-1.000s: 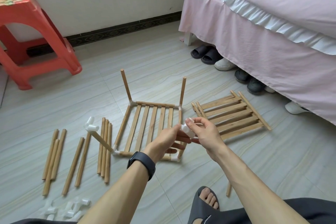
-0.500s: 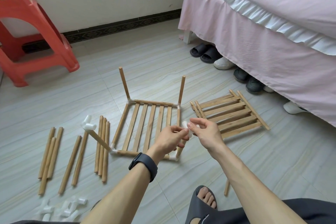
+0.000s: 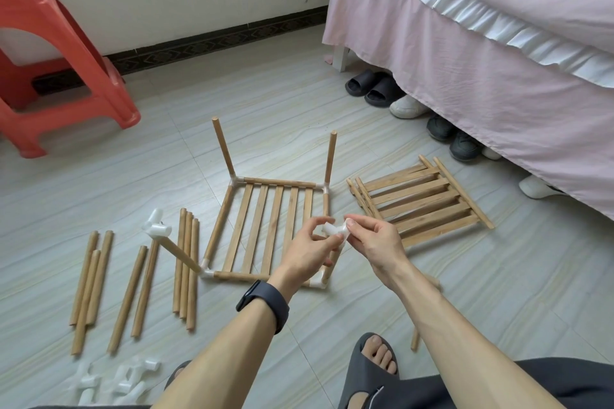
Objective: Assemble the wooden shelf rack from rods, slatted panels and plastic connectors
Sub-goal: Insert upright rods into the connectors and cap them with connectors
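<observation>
Presently the white plastic tube connector [image 3: 335, 231] lies 9-to-3 o'clock, right hand [image 3: 377, 244] pinching its 3 o'clock end, left hand [image 3: 310, 254] curled at the other, grip indeterminate.

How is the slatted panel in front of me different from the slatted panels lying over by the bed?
The front panel is framed by rods joined with white corner connectors; the panels by the bed have neither. The front panel has posts rising from its corners; the panels by the bed have none. The front panel lies alone; the panels by the bed are stacked askew. Both are pale wooden slats flat on the floor.
</observation>
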Motion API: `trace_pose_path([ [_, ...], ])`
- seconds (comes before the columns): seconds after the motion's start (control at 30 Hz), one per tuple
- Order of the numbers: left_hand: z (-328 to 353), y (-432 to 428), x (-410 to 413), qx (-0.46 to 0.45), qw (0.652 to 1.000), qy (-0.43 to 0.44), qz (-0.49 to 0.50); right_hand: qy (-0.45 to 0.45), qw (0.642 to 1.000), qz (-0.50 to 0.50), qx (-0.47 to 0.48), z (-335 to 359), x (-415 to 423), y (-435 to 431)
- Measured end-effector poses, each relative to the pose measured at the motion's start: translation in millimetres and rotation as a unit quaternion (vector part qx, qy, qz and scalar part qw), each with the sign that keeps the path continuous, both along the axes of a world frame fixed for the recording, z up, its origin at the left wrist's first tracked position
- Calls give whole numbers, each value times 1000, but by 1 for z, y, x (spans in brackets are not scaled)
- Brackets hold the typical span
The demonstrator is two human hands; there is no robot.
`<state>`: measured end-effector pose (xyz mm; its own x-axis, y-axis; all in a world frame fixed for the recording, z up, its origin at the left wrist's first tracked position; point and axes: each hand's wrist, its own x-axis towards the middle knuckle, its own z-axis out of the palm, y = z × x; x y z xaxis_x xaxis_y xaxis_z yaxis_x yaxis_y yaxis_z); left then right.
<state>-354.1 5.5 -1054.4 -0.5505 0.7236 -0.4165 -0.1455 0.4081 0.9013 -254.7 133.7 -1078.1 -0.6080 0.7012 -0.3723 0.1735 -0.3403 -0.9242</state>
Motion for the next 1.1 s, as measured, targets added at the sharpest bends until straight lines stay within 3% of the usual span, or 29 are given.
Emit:
trace_pose_path([
  [0.1, -4, -2, -1, -2, 999, 50, 3, -37, 998, 49, 20, -2, 3, 0],
  [0.2, -9, -1, -3, 4, 999, 41, 15, -81, 994, 55, 44, -4, 4, -4],
  [0.5, -18, -9, -13, 0, 995, 102, -20, -98, 981, 83, 145, -18, 8, -20],
  [0.77, -17, -1, -13, -25, 984, 165, -66, -114, 983, 59, 131, -17, 13, -19],
  [1.1, -3, -3, -5, -45, 972, 212, -87, -105, 992, 61, 29, 0, 14, -18],
])
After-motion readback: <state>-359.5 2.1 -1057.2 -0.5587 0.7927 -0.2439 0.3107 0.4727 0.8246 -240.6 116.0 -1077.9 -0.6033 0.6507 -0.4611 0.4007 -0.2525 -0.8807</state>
